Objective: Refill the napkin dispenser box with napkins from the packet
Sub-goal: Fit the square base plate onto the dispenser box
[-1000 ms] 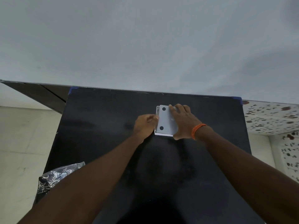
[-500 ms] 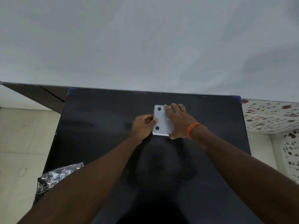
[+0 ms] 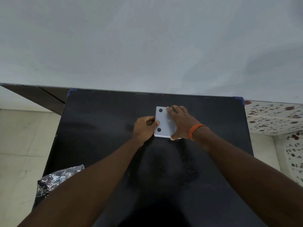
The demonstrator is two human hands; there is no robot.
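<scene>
Both hands grip the white napkin dispenser box [image 3: 163,122] on the black tabletop [image 3: 101,128]: left hand [image 3: 144,128] pinching its left edge, right hand [image 3: 182,122] splayed over top.

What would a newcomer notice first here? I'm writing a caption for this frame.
Probably the pale grey flat box with two black dots, far centre of the black table, with the left hand at its left edge and the right hand pressed on top. Next, the orange thread wristband, then the crinkled dark printed packet at the near-left edge.
</scene>
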